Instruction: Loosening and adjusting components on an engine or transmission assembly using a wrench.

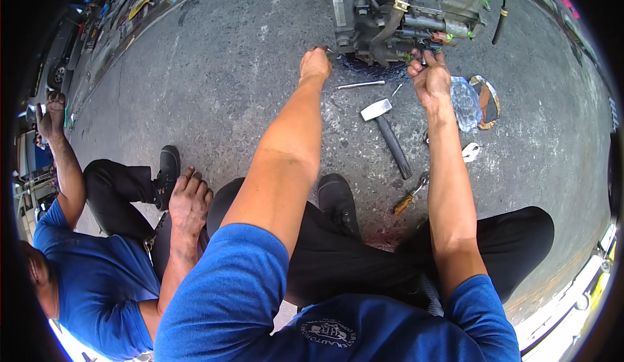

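The mechanical unit (350, 21) is resting on the floor (227, 69), the left hand (315, 64) and right hand (431, 81) bordering its near side, fingers curled, apparently for fine control, though what they are pinching I cannot tell.

Before me the mechanical assembly (421, 22) is dull, grimy metal; the hammer (390, 139) has a smooth metal head and matt handle. My shirt (390, 329) is matt cloth, the floor (227, 89) rough, scuffed concrete.

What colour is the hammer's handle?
The hammer's handle is dark grey to black, seen best in the head view.
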The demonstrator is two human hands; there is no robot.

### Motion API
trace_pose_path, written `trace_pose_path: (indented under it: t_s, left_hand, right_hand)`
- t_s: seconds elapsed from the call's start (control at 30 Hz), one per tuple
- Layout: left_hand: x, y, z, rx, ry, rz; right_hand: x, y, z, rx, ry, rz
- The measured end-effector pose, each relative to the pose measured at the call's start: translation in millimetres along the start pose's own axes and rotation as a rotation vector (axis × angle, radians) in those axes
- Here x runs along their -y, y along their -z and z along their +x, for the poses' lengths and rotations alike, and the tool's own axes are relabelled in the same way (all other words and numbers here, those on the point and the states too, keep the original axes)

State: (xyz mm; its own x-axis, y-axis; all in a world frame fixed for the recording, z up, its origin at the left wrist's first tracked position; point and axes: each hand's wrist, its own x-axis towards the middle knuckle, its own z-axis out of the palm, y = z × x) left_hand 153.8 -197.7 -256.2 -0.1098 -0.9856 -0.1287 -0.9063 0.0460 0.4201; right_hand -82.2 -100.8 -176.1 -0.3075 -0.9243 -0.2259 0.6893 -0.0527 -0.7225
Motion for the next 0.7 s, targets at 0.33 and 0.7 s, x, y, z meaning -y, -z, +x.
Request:
trace_pose_path:
  t_s: [0.33,0.7]
  left_hand:
    - [-3,-7,29,-0.053,-0.016,0.153]
    - [-46,-24,-29,-0.052,0.505,-0.305]
  right_hand:
    - [2,-7,-9,0.020,-0.130,0.139]
    - [-35,31,-41,0.065,-0.272,-0.257]
